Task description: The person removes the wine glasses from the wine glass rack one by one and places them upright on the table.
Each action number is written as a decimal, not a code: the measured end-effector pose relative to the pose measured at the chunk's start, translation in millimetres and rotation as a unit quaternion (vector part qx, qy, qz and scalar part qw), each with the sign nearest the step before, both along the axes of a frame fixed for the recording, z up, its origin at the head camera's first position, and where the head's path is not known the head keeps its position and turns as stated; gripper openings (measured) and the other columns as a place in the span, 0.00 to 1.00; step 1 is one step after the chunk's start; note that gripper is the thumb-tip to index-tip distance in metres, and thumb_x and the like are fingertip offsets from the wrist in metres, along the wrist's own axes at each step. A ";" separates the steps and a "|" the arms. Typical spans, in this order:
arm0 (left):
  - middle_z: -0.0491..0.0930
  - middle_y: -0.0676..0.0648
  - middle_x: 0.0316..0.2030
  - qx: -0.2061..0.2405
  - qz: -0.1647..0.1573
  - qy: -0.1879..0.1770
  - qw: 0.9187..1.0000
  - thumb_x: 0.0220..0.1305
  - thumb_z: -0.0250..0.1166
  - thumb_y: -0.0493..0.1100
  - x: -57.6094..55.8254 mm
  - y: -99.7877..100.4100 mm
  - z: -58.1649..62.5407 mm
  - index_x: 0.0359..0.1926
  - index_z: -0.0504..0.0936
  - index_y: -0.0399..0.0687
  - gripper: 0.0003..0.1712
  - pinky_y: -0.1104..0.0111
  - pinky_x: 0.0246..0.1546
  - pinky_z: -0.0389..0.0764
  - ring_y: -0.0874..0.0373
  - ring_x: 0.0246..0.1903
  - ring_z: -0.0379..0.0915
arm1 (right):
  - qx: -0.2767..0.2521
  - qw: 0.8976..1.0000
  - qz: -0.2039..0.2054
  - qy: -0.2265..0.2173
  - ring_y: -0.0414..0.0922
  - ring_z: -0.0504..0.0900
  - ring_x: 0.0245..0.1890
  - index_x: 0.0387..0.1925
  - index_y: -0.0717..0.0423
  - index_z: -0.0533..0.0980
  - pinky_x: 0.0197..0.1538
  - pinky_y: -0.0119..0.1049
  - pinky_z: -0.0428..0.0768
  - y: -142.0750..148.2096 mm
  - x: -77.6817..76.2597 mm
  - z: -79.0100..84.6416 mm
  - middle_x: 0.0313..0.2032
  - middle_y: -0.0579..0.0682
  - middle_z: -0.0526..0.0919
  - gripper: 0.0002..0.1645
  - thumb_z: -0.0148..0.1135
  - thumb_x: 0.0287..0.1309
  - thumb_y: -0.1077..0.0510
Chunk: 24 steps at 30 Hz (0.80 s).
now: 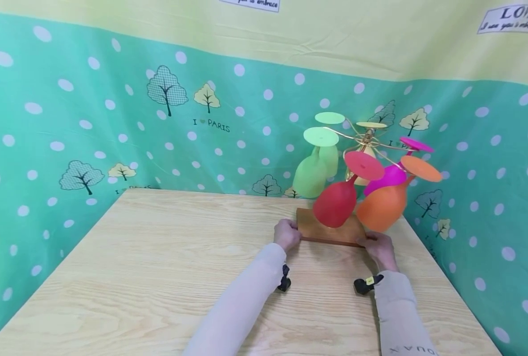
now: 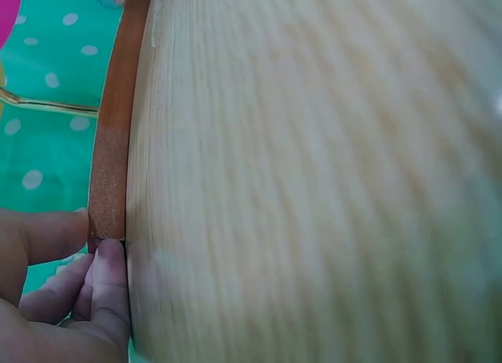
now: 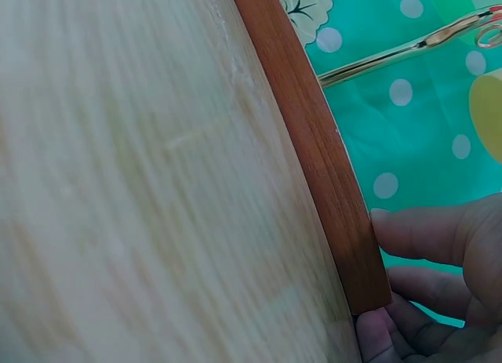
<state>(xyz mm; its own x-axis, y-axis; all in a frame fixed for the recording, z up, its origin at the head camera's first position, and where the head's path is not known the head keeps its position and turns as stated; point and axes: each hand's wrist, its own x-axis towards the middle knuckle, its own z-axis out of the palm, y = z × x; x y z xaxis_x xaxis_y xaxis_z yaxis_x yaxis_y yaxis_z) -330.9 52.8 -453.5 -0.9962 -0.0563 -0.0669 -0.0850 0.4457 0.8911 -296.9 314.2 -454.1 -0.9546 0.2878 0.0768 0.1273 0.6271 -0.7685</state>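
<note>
A wine glass rack stands at the right back of the table, with a brown wooden base (image 1: 323, 233) and a gold metal stand (image 1: 366, 140). Goblets hang upside down from it: red (image 1: 335, 203), orange (image 1: 381, 207), magenta (image 1: 390, 175), two light green (image 1: 310, 175), and a yellow one partly hidden behind. My left hand (image 1: 287, 234) grips the base's left front corner, the thumb (image 2: 59, 234) on top. At the right front corner, my right hand (image 1: 381, 250) pinches the base between thumb (image 3: 420, 234) and fingers. In both wrist views the base lies close against the tabletop.
The light wood table (image 1: 166, 267) stretches left and toward me. A green dotted cloth (image 1: 228, 113) hangs behind it and along both sides, near the goblets. Black camera straps (image 1: 283, 279) are worn on both wrists.
</note>
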 end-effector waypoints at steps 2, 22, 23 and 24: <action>0.82 0.44 0.43 0.003 0.000 -0.001 1.000 0.53 0.68 0.33 0.4 -1.6 -0.4 0.45 0.84 0.38 0.16 0.67 0.41 0.80 0.53 0.44 0.76 | 0.000 1.000 0.000 0.001 0.57 0.73 0.44 0.46 0.73 0.77 0.41 0.40 0.71 -0.2 -0.4 -0.7 0.44 0.68 0.79 0.23 0.67 0.53 0.59; 0.83 0.44 0.41 0.016 -0.005 0.004 1.000 0.52 0.69 0.32 4.5 -14.2 -2.4 0.44 0.84 0.37 0.15 0.67 0.40 0.80 0.52 0.44 0.76 | 0.012 1.000 0.016 -0.019 0.59 0.73 0.45 0.46 0.74 0.76 0.48 0.50 0.72 -8.7 -0.3 1.6 0.47 0.70 0.77 0.24 0.66 0.54 0.57; 0.83 0.44 0.41 0.016 -0.005 0.005 1.000 0.52 0.69 0.32 4.5 -14.6 -2.5 0.44 0.84 0.37 0.16 0.68 0.40 0.80 0.53 0.43 0.76 | 0.013 1.000 0.016 -0.021 0.59 0.73 0.45 0.46 0.74 0.76 0.49 0.50 0.72 -8.9 -0.4 2.0 0.47 0.70 0.77 0.25 0.67 0.54 0.57; 0.83 0.44 0.41 0.016 -0.006 0.006 1.000 0.52 0.69 0.32 4.6 -15.2 -2.4 0.44 0.84 0.37 0.15 0.68 0.39 0.80 0.53 0.42 0.76 | 0.015 1.000 0.017 -0.020 0.59 0.73 0.45 0.46 0.74 0.76 0.49 0.50 0.72 -9.1 -0.4 2.1 0.47 0.70 0.77 0.25 0.67 0.54 0.57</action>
<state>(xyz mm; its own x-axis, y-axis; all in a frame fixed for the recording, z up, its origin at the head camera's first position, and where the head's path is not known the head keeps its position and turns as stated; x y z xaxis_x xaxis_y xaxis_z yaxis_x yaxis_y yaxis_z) -326.4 37.6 -455.9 -0.9976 -0.0419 -0.0557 -0.0682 0.4183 0.9057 -297.4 305.1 -452.0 -0.9662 0.2538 0.0459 0.1366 0.6544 -0.7437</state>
